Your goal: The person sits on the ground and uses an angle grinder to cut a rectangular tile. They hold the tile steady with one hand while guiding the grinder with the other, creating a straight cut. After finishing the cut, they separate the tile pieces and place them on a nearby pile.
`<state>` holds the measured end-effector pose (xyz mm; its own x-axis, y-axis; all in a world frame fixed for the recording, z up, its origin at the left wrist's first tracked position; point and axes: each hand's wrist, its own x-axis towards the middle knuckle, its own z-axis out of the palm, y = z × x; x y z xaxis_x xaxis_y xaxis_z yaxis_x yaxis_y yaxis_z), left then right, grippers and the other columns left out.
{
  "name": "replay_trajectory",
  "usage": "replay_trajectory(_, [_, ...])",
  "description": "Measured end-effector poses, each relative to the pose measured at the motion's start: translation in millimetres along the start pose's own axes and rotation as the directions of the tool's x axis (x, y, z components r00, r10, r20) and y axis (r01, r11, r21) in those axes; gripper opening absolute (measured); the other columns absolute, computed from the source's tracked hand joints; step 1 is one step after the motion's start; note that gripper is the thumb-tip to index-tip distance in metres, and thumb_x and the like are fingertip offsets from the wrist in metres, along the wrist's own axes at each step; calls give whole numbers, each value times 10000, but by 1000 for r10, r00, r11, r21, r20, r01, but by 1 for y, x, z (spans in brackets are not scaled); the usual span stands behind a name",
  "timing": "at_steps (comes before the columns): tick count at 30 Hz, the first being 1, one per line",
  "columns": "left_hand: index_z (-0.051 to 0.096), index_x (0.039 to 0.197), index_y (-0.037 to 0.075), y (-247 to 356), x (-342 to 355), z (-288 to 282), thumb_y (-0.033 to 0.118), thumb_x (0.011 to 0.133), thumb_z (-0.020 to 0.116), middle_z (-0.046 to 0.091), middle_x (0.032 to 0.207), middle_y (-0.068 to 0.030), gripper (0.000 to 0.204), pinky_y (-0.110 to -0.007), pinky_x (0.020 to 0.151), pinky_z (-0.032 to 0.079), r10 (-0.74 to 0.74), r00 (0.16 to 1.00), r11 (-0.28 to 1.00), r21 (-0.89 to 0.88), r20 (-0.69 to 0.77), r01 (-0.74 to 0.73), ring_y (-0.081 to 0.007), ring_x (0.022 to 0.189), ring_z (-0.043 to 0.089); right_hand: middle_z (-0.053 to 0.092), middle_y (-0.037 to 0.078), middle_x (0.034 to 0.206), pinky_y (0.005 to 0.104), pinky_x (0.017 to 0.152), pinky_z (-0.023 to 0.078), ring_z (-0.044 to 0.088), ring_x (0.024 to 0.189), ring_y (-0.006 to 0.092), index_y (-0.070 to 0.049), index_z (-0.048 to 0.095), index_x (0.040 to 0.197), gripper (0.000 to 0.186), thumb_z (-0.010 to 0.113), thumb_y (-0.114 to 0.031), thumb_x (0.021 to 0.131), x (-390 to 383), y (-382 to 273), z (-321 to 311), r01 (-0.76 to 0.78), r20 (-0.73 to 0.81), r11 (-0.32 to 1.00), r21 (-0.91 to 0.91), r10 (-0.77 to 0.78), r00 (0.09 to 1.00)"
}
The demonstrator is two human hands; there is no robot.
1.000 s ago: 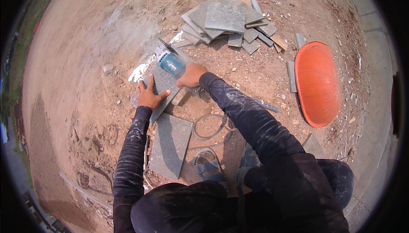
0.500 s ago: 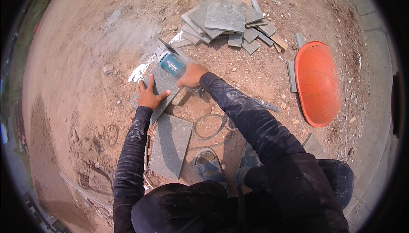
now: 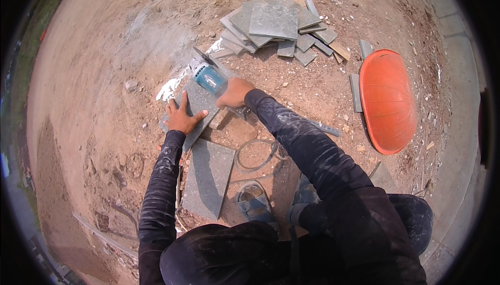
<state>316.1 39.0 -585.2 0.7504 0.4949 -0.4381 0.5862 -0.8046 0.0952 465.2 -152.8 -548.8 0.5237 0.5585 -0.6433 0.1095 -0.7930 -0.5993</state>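
Observation:
My right hand is wrapped round the body of a teal angle grinder. The grinder's disc points away from me, at the far end of a grey stone slab; whether its edge touches the stone I cannot tell. Fingers spread, my left hand presses flat on that same slab, just left of the grinder. A second grey slab lies on the ground between the held slab and my knees. Pale dust hangs over the soil beyond the disc.
Several stacked stone slabs lie at the far side. On the right sits an upturned orange basin with stone pieces by its edge. A looped cable lies near my sandals. A paved kerb runs down the right.
Almost nothing differs; the view has shifted very slightly. Both hands, the grinder and the slab keep nearly the same places.

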Motion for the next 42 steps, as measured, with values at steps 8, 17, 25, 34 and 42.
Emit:
replay_trajectory(8, [215, 1525, 303, -2, 1, 1, 787, 614, 686, 179, 1512, -331, 1133, -729, 994, 251, 1, 1000, 1000, -10, 1, -1, -514, 1397, 191, 650, 272, 1068, 356, 838, 521, 657, 971, 349, 116, 593, 1118, 764, 771, -374, 560, -6, 1, 0, 13, -4, 1000, -1, -13, 1000])
replay_trajectory(17, [211, 1525, 301, 0, -1, 0, 780, 625, 685, 182, 1508, -337, 1124, -730, 987, 259, 7, 1000, 1000, -2, -5, -7, -515, 1391, 205, 669, 271, 1007, 358, 804, 530, 674, 910, 352, 112, 639, 1037, 690, 773, -372, 564, -6, 4, 2, 36, -27, 999, -3, -36, 999])
replay_trajectory(25, [215, 1525, 300, -1, 1, 1, 771, 624, 695, 183, 1509, -334, 1124, -718, 998, 257, 6, 1000, 1000, -5, -4, -6, -516, 1395, 196, 656, 281, 1036, 359, 807, 527, 667, 933, 357, 126, 607, 1088, 751, 775, -379, 558, -8, 5, 0, 37, -29, 999, -3, -37, 999])
replay_trajectory(34, [218, 1523, 313, 2, 1, 2, 773, 608, 703, 175, 1518, -325, 1133, -731, 1000, 237, -5, 1000, 1000, -17, -6, 5, -510, 1400, 186, 664, 274, 1011, 355, 799, 528, 670, 919, 352, 118, 623, 1062, 727, 776, -383, 557, -8, 11, 1, 47, -11, 999, 16, -47, 999])
replay_trajectory(42, [225, 1522, 307, -1, 2, 3, 771, 604, 708, 184, 1516, -321, 1137, -735, 988, 249, 0, 1000, 1000, -19, -11, 0, -506, 1394, 205, 665, 272, 1052, 365, 846, 534, 670, 964, 359, 92, 660, 1030, 700, 784, -353, 505, -11, 9, 1, 18, -24, 999, 30, -18, 1000])
